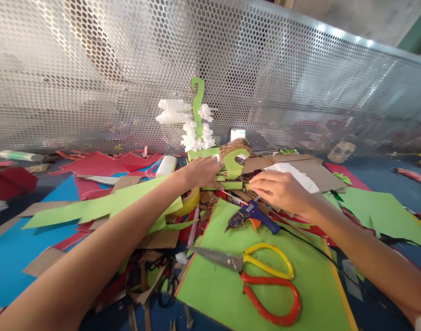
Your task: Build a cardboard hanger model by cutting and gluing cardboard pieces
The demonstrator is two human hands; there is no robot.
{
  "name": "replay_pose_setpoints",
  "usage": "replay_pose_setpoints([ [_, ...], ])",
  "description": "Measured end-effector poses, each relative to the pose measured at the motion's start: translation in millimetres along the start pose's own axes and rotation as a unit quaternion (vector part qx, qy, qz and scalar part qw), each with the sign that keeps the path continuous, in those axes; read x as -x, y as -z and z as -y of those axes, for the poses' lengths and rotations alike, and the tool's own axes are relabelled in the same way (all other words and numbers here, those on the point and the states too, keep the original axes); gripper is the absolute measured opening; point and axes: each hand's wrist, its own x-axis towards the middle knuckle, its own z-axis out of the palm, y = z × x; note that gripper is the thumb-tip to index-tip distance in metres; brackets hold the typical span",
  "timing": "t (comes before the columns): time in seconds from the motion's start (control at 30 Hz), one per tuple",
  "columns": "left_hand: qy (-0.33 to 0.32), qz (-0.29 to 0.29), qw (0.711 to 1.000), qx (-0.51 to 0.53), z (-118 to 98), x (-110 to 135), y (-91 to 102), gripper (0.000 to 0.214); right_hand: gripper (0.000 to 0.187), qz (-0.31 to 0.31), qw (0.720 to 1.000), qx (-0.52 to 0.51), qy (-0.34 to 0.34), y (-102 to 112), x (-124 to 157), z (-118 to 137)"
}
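Observation:
A green cardboard model (231,163) with a tall hooked neck (198,105) and white fluffy tufts (193,133) stands at the middle of the table. My left hand (201,171) rests against its left side, fingers curled on the green base. My right hand (279,189) is just right of the model, fingers pinched together over brown cardboard pieces; what they hold is too small to make out. A blue glue gun (251,215) lies directly below my right hand.
Scissors (262,276) with yellow and orange handles lie on a green sheet (224,294) in front. Green, red and brown paper scraps (103,207) cover the blue table. A white sheet (293,174) lies on brown cardboard at right. A perforated metal screen (93,69) closes the back.

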Motion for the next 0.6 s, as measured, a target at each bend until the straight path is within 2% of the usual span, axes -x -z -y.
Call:
replay_pose_setpoints([
  [0.13, 0.014, 0.013, 0.999, -0.033, -1, 1, -2.2, 0.067, 0.021, -0.004, 0.999, -0.006, -0.039, -22, 5, -19],
  [0.27, 0.008, 0.019, 0.998, -0.057, -4, 2, 2.1, 0.062, 0.016, 0.009, 0.990, -0.067, -0.126, -18, 4, -25],
  [0.37, 0.007, 0.026, 0.998, -0.060, -5, 3, 6.7, 0.058, 0.012, 0.078, 0.974, -0.086, -0.195, -11, 4, -32],
  [0.5, 0.008, 0.024, 0.998, -0.051, -6, 2, 7.3, 0.053, 0.014, 0.208, 0.947, -0.077, -0.233, -19, 8, -42],
  [0.6, 0.018, 0.026, 0.999, -0.038, -5, 2, 6.1, 0.049, 0.014, 0.225, 0.934, -0.097, -0.259, -28, 12, -45],
])
